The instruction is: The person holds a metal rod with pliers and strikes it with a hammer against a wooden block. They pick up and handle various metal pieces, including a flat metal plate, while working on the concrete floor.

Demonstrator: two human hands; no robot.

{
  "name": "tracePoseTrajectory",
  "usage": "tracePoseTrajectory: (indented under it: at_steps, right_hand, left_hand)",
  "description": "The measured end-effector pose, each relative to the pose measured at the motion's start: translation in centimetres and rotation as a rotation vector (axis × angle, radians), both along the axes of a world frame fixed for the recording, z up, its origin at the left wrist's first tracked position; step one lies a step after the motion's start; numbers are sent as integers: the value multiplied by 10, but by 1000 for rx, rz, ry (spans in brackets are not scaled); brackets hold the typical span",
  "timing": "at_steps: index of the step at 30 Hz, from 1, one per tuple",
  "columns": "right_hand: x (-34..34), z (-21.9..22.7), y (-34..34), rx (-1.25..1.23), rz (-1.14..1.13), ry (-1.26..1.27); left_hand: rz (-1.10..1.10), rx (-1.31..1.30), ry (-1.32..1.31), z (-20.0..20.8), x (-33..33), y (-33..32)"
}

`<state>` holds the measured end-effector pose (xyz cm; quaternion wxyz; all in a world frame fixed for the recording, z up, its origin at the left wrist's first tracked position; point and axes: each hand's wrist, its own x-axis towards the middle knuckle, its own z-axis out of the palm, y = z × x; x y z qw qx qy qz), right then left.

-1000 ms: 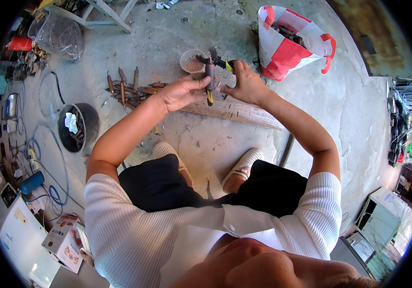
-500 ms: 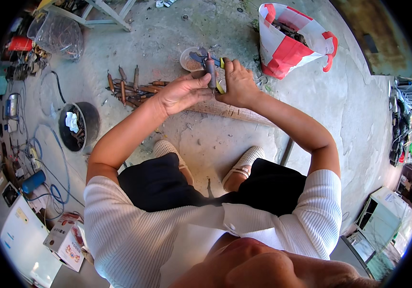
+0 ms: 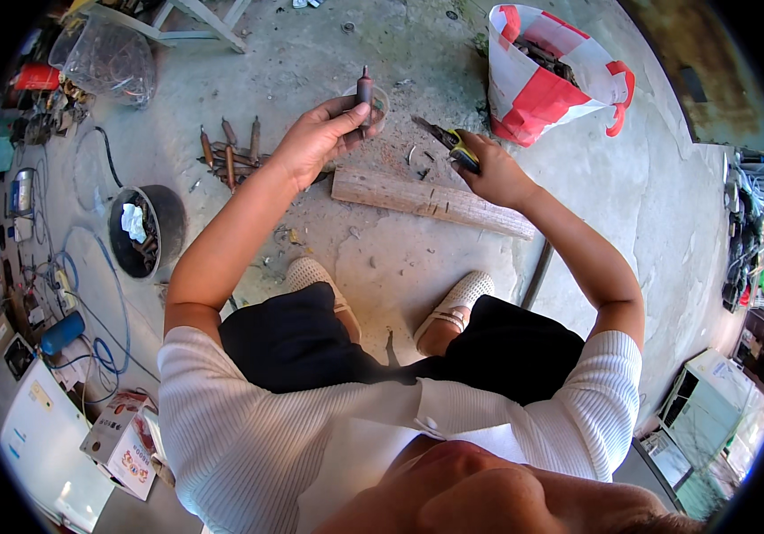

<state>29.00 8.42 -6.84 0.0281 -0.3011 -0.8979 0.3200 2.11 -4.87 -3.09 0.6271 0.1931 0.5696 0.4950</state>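
Head view: at twelve o'clock, the left hand [image 3: 322, 139] pinches a dark brown, slim-tipped metal cylinder [image 3: 365, 92] by its body, probably so the tip is exposed; at one, the right hand [image 3: 496, 173] is clamped on yellow-and-black metal pliers [image 3: 463, 157], apparently freeing their jaws.

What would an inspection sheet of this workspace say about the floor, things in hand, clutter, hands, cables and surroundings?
Surface: grey floor, stained, with small debris.
Things in hand: brown tube and yellow-and-black pliers, held apart.
Clutter: wooden plank; pile of brown tubes; black bucket and red-and-white bag, both holding dark pieces.
Hands: left hand grips the tube; right hand holds the pliers.
Cables: blue cord and black cord loose at left.
Surroundings: printed carton, lower left.
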Motion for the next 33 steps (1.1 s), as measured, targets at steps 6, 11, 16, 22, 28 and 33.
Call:
tracePoseTrajectory:
  at_steps: [6, 11, 16, 22, 28, 33]
  right_hand:
    - [-24, 42, -9, -609, 15, -167]
    - [-31, 45, -13, -691, 8, -172]
    - [-32, 37, -11, -708, 40, -204]
    - [-33, 32, -12, -734, 61, -191]
    - [-34, 35, -13, -747, 62, -202]
    - [-34, 36, -14, -763, 74, -192]
  left_hand:
    - [-55, 118, 217, -8, 5, 4]
    - [-94, 145, 415, -4, 7, 4]
    - [-138, 123, 471, -1, 5, 6]
    - [-172, 75, 475, -2, 4, 7]
    - [-211, 77, 497, -1, 3, 7]
    - [-220, 82, 507, -7, 2, 7]
